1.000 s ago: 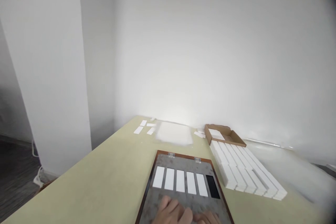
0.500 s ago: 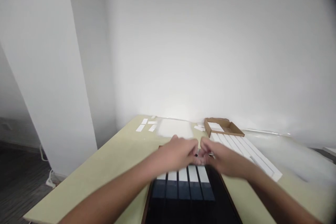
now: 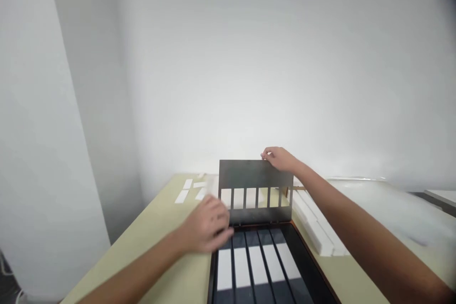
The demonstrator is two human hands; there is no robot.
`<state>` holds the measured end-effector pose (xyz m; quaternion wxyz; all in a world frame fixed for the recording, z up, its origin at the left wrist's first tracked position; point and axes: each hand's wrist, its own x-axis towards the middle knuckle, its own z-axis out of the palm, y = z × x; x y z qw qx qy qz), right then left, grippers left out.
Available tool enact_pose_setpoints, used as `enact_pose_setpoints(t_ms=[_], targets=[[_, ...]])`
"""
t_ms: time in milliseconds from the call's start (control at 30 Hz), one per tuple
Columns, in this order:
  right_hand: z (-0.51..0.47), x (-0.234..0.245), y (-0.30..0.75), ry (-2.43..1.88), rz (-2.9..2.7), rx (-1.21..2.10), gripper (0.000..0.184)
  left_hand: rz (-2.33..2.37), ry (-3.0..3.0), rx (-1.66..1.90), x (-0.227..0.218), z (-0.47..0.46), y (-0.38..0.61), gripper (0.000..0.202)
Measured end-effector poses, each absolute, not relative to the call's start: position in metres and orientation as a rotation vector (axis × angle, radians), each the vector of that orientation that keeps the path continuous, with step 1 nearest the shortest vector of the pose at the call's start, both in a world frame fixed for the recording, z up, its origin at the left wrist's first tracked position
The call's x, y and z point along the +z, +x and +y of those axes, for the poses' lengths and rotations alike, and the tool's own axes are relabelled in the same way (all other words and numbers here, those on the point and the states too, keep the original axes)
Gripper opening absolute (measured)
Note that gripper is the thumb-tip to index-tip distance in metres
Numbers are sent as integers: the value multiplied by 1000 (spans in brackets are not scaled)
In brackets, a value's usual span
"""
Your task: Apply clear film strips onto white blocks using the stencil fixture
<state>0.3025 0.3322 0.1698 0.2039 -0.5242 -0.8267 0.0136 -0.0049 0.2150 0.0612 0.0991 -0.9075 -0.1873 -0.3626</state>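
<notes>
A dark panel [image 3: 240, 172] with a row of rectangular slots stands upright at the far end of a long black frame [image 3: 307, 257] with brown edges. My right hand [image 3: 280, 158] pinches the panel's top edge near its right corner. Beside the panel's lower left corner is my left hand [image 3: 209, 225], slightly blurred, thumb apart from loosely bent fingers, with nothing visible in it. Whether it touches the panel I cannot tell. Several white rectangular pieces [image 3: 241, 268] lie side by side in the frame on dark lanes, partly below the left hand.
The frame rests on a pale yellow-green table [image 3: 156, 228]. Loose white rectangles [image 3: 182, 196] lie at the far left. To the right are white strips [image 3: 322, 232], a mostly hidden cardboard box and clear plastic sheeting [image 3: 377, 204]. A white wall [image 3: 249, 80] rises behind.
The slotted panel now stands upright with my right hand on its top edge. My hands, close together before, have parted: the right up, the left leftward. The view has shifted to the right.
</notes>
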Motion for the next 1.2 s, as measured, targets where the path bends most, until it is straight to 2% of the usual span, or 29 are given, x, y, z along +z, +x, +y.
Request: enact_pose_setpoints(t_ms=[167, 233, 300, 400, 567, 667, 800, 1033, 1200], targets=[[345, 111, 281, -1453, -2086, -282, 32, -389, -2759, -1050, -26, 194, -28, 17], [353, 98, 279, -1432, -2035, -350, 33, -443, -2777, -1081, -44, 196, -30, 16], [360, 91, 279, -1411, -2008, -381, 37, -518, -2814, -1112, -53, 198, -32, 24], [367, 88, 279, -1386, -1993, -391, 41, -553, -2911, -1110, -50, 197, -33, 31], [310, 63, 252, -1377, -1941, -408, 51, -680, -3039, -941, -24, 186, -31, 13], [242, 36, 229, -1086, -2414, -121, 43, -700, -3058, -896, -18, 184, -30, 9], [187, 7, 213, -840, -2679, 201, 50, -677, -3050, -927, -23, 186, -30, 9], [184, -12, 211, -755, -2724, 48, 69, -690, -3020, -916, -28, 188, -33, 19], [179, -10, 211, -774, -2754, 9, 69, -559, -2993, -1016, -28, 190, -40, 21]])
